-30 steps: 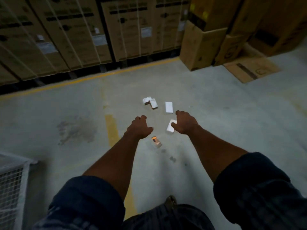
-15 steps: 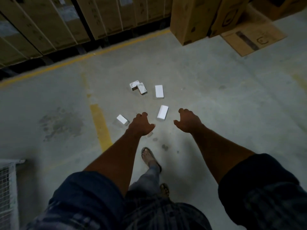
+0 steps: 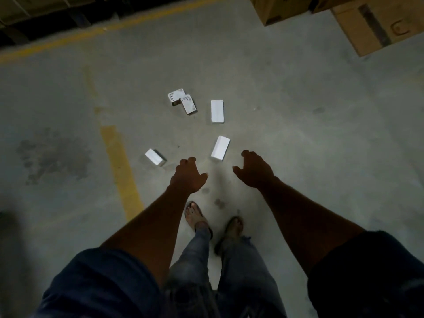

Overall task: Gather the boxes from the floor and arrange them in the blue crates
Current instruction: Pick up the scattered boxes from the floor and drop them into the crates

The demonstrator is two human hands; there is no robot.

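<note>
Several small white boxes lie scattered on the concrete floor. The nearest white box (image 3: 220,148) lies between and just beyond my two hands. Another small box (image 3: 155,157) sits to the left by the yellow stripe. Farther off lie a flat white box (image 3: 217,111) and two labelled boxes (image 3: 182,101) touching each other. My left hand (image 3: 189,177) and my right hand (image 3: 253,171) reach down toward the floor with loosely curled fingers, holding nothing. No blue crate is in view.
A yellow floor stripe (image 3: 119,166) runs left of my arms, and a yellow line (image 3: 91,35) crosses the far floor. Large cardboard cartons (image 3: 367,26) stand at the top right. My sandalled feet (image 3: 197,216) stand just below my hands.
The view has tilted down and I have stepped closer, so the boxes look larger. Both feet now show. My hands stay empty, lowered nearer the closest box.
</note>
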